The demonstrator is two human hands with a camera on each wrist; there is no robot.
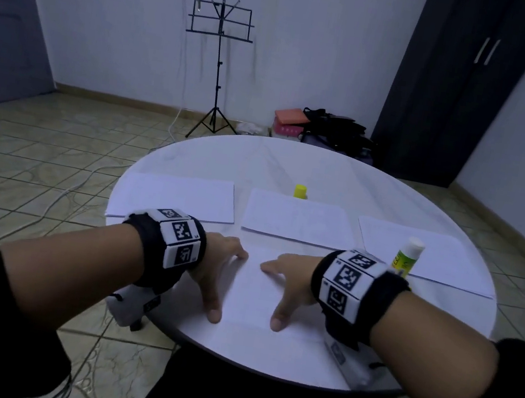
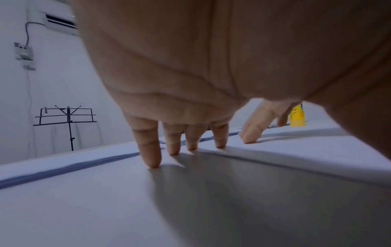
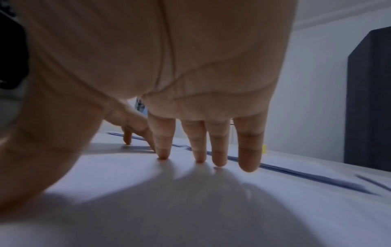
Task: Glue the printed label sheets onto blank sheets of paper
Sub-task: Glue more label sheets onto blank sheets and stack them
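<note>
Both hands are spread flat on the sheet (image 1: 250, 285) nearest the person at the near edge of the round white table (image 1: 293, 162): the left hand (image 1: 218, 260) and right hand (image 1: 290, 278) have straight, splayed fingers with their tips pressing the paper, gripping nothing. Both wrist views confirm this, fingertips (image 2: 153, 160) down on the paper and the palm arched above. In my judgement the hands are smoothing or pressing this sheet down so a glued layer bonds without creases; whether it is one sheet or two stacked cannot be told. Beyond the hands three more white sheets lie in a row, left (image 1: 176, 198), centre (image 1: 295, 219) and right (image 1: 429, 258), apparently staged for later pairs. The centre sheet shows faint marks, too pale to read; no print is legible on any sheet. A glue stick (image 1: 407, 256) stands uncapped on the right sheet, just beside the right wrist band; its yellow-green label carries lettering too small to read. Its yellow cap (image 1: 300, 191) stands apart behind the centre sheet, presumably kept clear of the work.
</note>
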